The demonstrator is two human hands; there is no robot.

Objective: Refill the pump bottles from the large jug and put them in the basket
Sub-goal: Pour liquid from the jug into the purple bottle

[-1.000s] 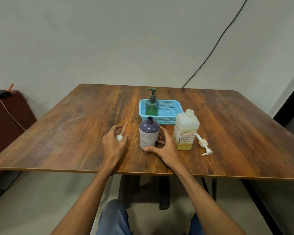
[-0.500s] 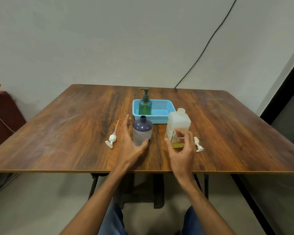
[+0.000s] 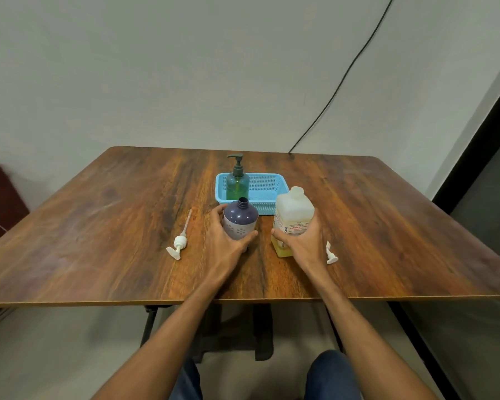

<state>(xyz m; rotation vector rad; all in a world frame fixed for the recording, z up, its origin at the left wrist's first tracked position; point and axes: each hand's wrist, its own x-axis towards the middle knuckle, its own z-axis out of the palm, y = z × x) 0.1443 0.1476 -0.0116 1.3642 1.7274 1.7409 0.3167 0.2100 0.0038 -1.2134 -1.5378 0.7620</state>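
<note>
Purple bottle point(image 3: 240, 223), neck open and pump head point(image 3: 180, 244) lying to its left, is gripped by left hand point(image 3: 223, 246) to steady it, right hand point(image 3: 306, 245) curled round jug point(image 3: 294, 217) just right, likely pre-pour; green bottle point(image 3: 237, 184) already sits in basket point(image 3: 267, 205) behind.

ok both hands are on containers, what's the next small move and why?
Probably lift the jug with the right hand and tip it toward the purple bottle. That bottle's neck is open, a white pump lies on the table beside it, and the left hand grips it steady. Whether the jug's mouth is capped I cannot tell.
</note>
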